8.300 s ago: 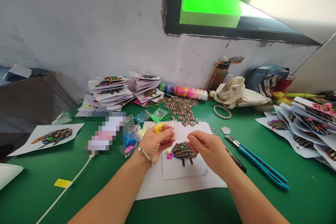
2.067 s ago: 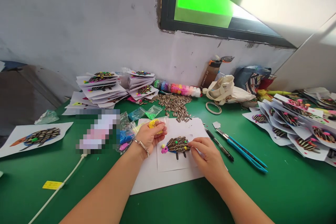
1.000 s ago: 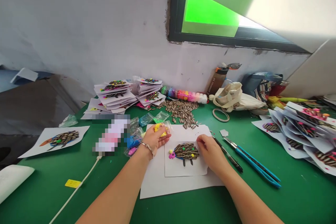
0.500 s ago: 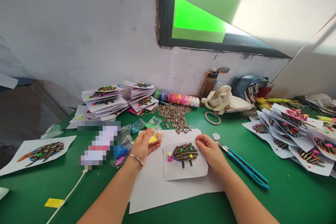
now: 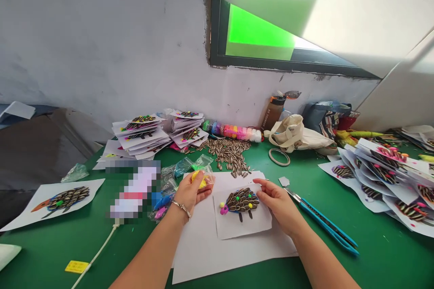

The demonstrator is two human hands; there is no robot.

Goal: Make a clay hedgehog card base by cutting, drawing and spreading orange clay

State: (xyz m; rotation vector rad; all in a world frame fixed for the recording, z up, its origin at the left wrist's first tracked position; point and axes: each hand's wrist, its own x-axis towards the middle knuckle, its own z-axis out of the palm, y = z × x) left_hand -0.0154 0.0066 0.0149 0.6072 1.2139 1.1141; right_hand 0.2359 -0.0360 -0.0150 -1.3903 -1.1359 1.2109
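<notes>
On the desk (image 5: 383, 266), a seed picture (image 5: 242, 203) is over a larger sheet (image 5: 217, 262); loose seeds (image 5: 232, 153) lie behind; a cutter (image 5: 323, 221) lies right; small bags (image 5: 165, 199), left.

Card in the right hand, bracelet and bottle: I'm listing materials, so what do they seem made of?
Card: matte paper, judging by its flat white surface and thin edge. Its seeds look natural, dark with pale stripes; its dots, rounded and bright, are perhaps clay. Bracelet: probably polished metal, from its silvery glints. Bottle: likely plastic, brown and seemingly see-through; glass is possible.
</notes>
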